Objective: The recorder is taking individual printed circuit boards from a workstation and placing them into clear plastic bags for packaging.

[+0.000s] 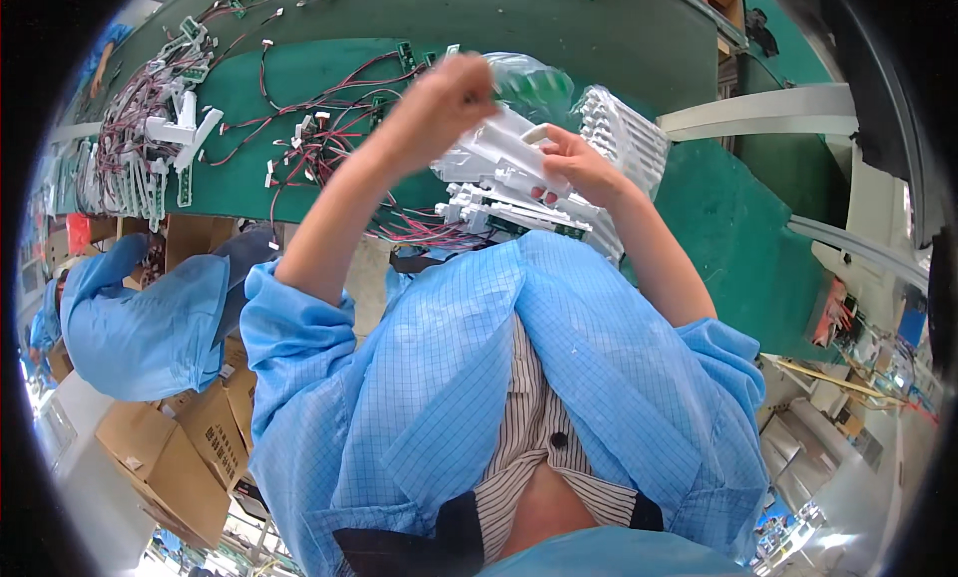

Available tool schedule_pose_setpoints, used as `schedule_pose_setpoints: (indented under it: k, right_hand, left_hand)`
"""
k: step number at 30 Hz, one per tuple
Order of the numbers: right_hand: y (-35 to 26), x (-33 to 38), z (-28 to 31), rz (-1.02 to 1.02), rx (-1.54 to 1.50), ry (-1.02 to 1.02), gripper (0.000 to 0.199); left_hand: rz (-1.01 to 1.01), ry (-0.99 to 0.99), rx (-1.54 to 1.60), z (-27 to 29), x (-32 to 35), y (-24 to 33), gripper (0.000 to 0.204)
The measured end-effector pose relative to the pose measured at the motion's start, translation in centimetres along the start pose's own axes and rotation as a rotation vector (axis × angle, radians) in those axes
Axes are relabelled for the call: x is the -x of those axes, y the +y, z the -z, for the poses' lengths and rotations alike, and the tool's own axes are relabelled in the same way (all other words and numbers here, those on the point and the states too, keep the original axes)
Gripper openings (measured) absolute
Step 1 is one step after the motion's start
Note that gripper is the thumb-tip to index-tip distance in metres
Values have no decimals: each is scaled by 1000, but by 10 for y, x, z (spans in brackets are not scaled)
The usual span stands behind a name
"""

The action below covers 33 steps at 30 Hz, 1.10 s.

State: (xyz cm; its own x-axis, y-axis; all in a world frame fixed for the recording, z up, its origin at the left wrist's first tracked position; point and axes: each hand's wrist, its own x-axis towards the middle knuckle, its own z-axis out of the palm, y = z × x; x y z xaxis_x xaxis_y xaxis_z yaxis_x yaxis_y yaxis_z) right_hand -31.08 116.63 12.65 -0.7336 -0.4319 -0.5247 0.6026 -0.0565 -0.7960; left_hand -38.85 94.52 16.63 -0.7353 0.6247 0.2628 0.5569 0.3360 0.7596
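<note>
- While I stood by the bench, a co-worker's blue sleeve [140, 318] filled the far left, bent over brown cardboard boxes [175, 457] stacked below the table edge.
- Up on the green mat [299, 78], a heap of red-and-black wire harnesses [150, 98] lay at the left end, with a white plastic bracket [185, 128] resting on top of it — more loose wires with white connectors [319, 138] trailed across the middle of the mat.
- Further right, the person's left hand [439, 103] was raised above the bench, fingers closed in a pinch on the clear plastic bag [529, 83] at its upper end; something green showed through the film.
- Just beside it, the right hand [579, 163] gripped the white plastic part [499, 148] from the right, thumb on top and fingers curled under it — the part sat half in the bag, held between both hands and off the table.
- Behind the right hand stood a row of white ribbed parts [624, 128] in clear wrapping, and another stack of white parts [509, 213] lay below the hands, near the person's blue coat [499, 378].
- At the far right, a pale rail [768, 113] ran along the mat's edge.
</note>
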Motion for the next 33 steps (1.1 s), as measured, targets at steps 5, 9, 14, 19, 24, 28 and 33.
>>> schedule_pose_setpoints:
  k: [5, 9, 14, 19, 24, 28, 33]
  right_hand:
    - [3, 7, -1, -40, -187, 142, 37]
    - [11, 9, 12, -76, -342, -26, 37]
    - [8, 13, 11, -31, -291, -1, 44]
    - [2, 8, 5, 17, -242, -32, 35]
    - [7, 3, 0, 16, -263, -7, 33]
    - [9, 2, 3, 30, -224, -53, 33]
    - [1, 6, -3, 18, -168, -30, 35]
  left_hand:
    - [-30, -156, -77, -40, 15, 6, 27]
    - [61, -125, 55, -36, 15, 2, 31]
    - [-120, -31, -28, -30, 13, 5, 26]
    - [-224, -27, -211, -43, 11, 10, 26]
    - [-225, -102, -198, -44, 16, 7, 27]
    - [-235, -94, -194, -44, 16, 5, 27]
    - [-240, -61, -192, -47, 17, 7, 28]
